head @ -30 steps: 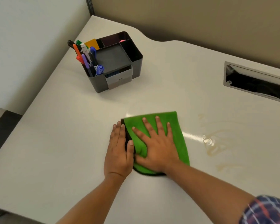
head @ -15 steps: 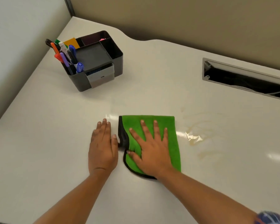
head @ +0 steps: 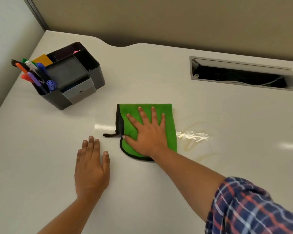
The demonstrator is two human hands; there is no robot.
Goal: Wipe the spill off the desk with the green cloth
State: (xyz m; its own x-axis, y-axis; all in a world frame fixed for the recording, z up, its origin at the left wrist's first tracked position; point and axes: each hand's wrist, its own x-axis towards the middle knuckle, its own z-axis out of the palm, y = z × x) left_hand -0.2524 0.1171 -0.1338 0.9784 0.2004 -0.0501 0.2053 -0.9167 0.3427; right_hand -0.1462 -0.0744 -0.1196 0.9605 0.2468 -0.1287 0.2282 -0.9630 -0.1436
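Note:
A folded green cloth [head: 169, 125] with a black edge lies flat on the white desk [head: 142, 73]. My right hand [head: 147, 132] presses down on it with fingers spread. The cloth's right edge touches a wet yellowish spill [head: 193, 137] that glistens and spreads to the right in faint rings. My left hand [head: 91, 168] rests flat on the desk, fingers apart, to the left of the cloth and not touching it.
A black desk organiser [head: 66, 76] with coloured pens stands at the back left. A rectangular cable opening [head: 243, 75] is cut into the desk at the back right. A beige partition rises behind the desk.
My right hand has slid the cloth to the right, up to the spill's edge. My left hand has come off the cloth and now lies apart from it.

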